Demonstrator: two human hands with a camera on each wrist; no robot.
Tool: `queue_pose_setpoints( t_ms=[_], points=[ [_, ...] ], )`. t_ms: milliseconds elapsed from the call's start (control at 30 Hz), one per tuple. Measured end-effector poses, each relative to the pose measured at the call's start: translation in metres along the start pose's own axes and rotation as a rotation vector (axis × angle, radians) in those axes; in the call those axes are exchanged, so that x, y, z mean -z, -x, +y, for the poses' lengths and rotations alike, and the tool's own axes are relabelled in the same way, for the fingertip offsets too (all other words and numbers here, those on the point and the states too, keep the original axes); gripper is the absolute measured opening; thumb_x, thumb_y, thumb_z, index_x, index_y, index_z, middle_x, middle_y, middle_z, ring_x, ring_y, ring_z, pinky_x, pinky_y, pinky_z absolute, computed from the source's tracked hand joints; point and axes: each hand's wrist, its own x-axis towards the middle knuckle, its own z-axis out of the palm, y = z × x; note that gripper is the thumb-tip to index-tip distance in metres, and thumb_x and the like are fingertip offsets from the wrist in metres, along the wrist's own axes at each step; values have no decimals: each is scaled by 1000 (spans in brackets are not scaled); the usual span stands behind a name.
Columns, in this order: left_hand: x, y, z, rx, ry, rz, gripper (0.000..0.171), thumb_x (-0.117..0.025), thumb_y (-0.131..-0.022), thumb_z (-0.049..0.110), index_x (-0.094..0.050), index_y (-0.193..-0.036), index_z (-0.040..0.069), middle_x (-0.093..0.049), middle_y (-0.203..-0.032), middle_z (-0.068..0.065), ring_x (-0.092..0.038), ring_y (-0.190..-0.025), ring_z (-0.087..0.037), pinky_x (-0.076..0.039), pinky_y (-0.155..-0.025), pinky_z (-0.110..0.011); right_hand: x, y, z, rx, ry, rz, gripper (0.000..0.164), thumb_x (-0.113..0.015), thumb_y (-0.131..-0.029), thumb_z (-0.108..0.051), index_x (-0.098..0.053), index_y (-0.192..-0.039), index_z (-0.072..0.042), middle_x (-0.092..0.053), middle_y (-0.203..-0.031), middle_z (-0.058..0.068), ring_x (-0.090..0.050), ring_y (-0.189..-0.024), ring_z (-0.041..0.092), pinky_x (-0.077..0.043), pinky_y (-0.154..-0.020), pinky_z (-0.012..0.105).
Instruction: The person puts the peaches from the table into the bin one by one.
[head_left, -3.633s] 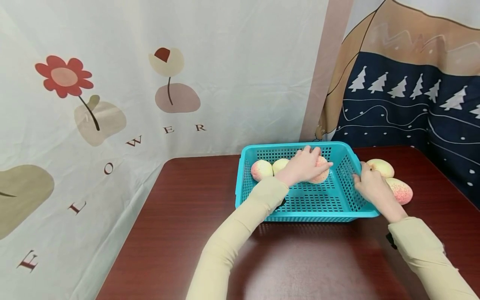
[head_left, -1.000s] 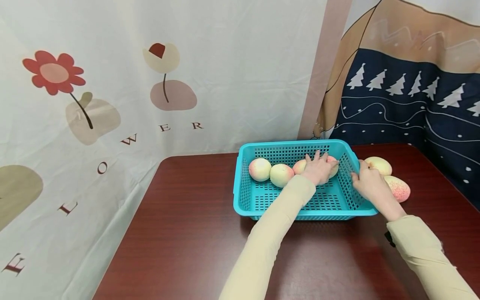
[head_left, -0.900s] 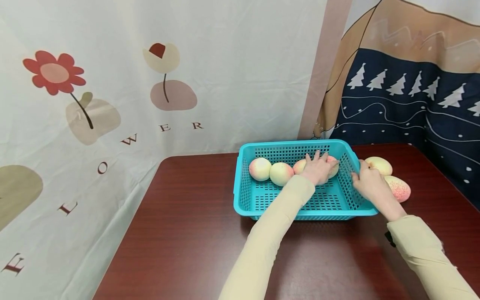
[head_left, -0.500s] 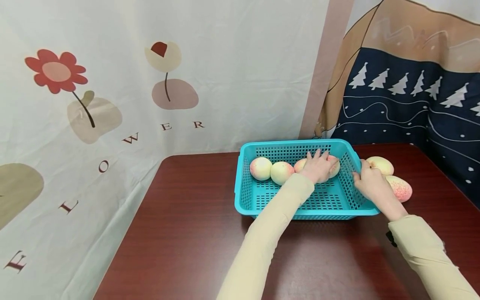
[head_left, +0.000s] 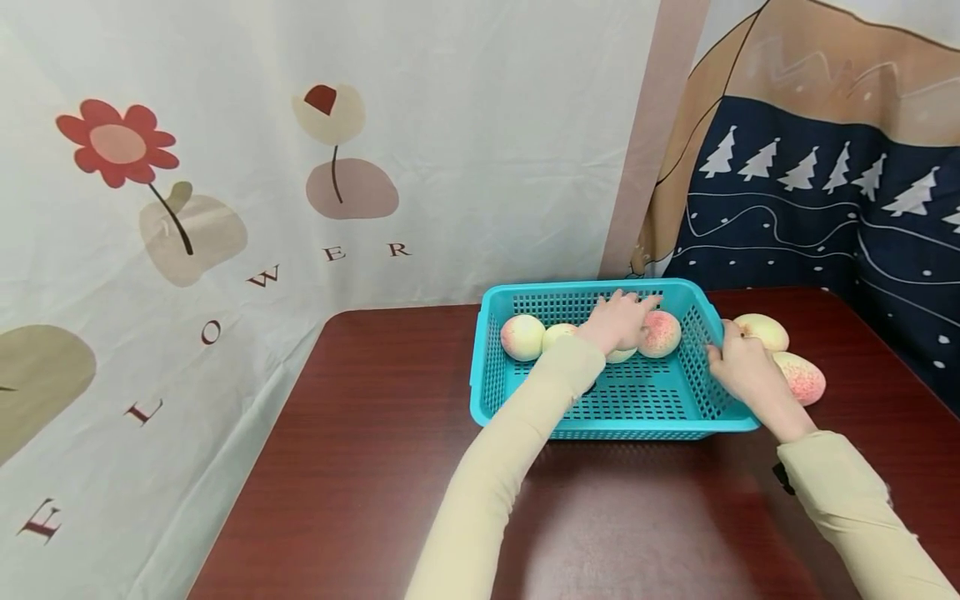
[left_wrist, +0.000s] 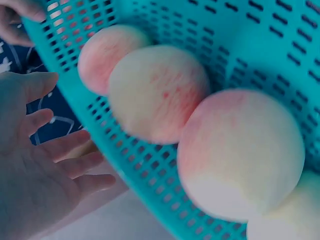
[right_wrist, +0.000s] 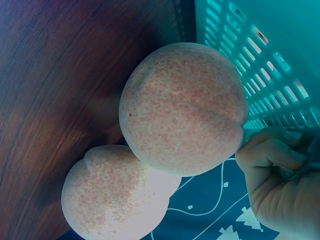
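So the left hand (head_left: 621, 323) was up over the teal basket (head_left: 652, 428), fingers spread and pretty much straight, not wrapped round anything; the left wrist cam had the palm side in full view with nothing in it. I couldn't tell if it was brushing a peach or the back rim. Four peaches sat inside the basket in a line toward the back: a left-end peach (head_left: 522, 337), the next peach (head_left: 559, 334) partly behind the sleeve (head_left: 491, 462), a third peach (head_left: 622, 356) mostly under the hand, and a pinker right-end peach (head_left: 661, 334). The right hand (head_left: 744, 364) had its fingers bent over the basket's right rim and was gripping it. Just outside that wall, two more peaches lay on the dark reddish-brown table (head_left: 360, 433), a far loose peach (head_left: 763, 331) and a near loose peach (head_left: 800, 378), close together right by that hand. Behind it all were a white flower-print cloth (head_left: 480, 167) and a navy cloth (head_left: 787, 221) with little white trees.
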Motion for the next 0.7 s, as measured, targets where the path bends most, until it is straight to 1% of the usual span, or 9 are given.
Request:
queue_pose_setpoints(
  t_ms=[67,167,300,333,433,533,633,700],
  points=[
    [7,5,-5,0,25,5,57,-41,-95,37,-15,-145,37,-31,-148,5,-29,-137,-17,-28,-110,-41,0,0,0,-1,-1,-2,58,-40,-94,-15,-17,-135,20,-57,-86,37,-60,-51,24,-49,-44,35],
    [19,14,-14,4,80,14,58,-41,-95,38,-13,-146,35,-34,-147,3,-36,-133,-14,-35,-105,-36,1,0,0,-3,-2,-3,58,-40,-94,-15,-17,-135,20,-57,-86,37,-60,-51,25,-50,-45,36],
    [32,28,-30,21,154,38,60,-45,-94,37,-16,-146,32,-40,-142,0,-44,-126,-14,-42,-97,-32,1,0,-1,-1,-1,-3,58,-40,-94,-15,-17,-135,19,-57,-86,37,-61,-52,26,-50,-47,38],
    [34,32,-34,22,158,49,59,-45,-94,37,-17,-146,30,-41,-141,-1,-46,-125,-15,-43,-96,-32,1,0,-1,2,-1,-2,58,-40,-94,-15,-17,-135,20,-57,-86,37,-61,-52,26,-51,-47,39],
    [39,44,-50,32,195,73,59,-46,-94,36,-19,-146,26,-42,-141,-3,-45,-125,-17,-42,-97,-33,0,0,-1,7,3,3,58,-40,-94,-15,-18,-134,20,-57,-84,36,-61,-52,27,-51,-48,39],
    [42,57,-67,51,225,88,59,-45,-94,36,-20,-146,24,-38,-144,-4,-42,-128,-20,-40,-100,-36,0,1,-1,11,6,10,57,-40,-94,-15,-19,-134,20,-57,-84,36,-61,-53,27,-51,-48,40],
    [42,69,-86,87,265,105,58,-46,-94,37,-22,-145,24,-38,-144,-5,-41,-129,-22,-39,-100,-38,0,1,0,10,6,9,57,-40,-93,-14,-19,-134,20,-57,-86,37,-61,-53,28,-51,-48,40],
    [41,78,-98,116,286,110,57,-46,-94,36,-23,-145,23,-37,-145,-6,-40,-130,-24,-39,-100,-40,0,0,0,10,4,7,57,-40,-93,-15,-18,-134,20,-56,-86,37,-60,-52,26,-50,-47,38]
  ],
)
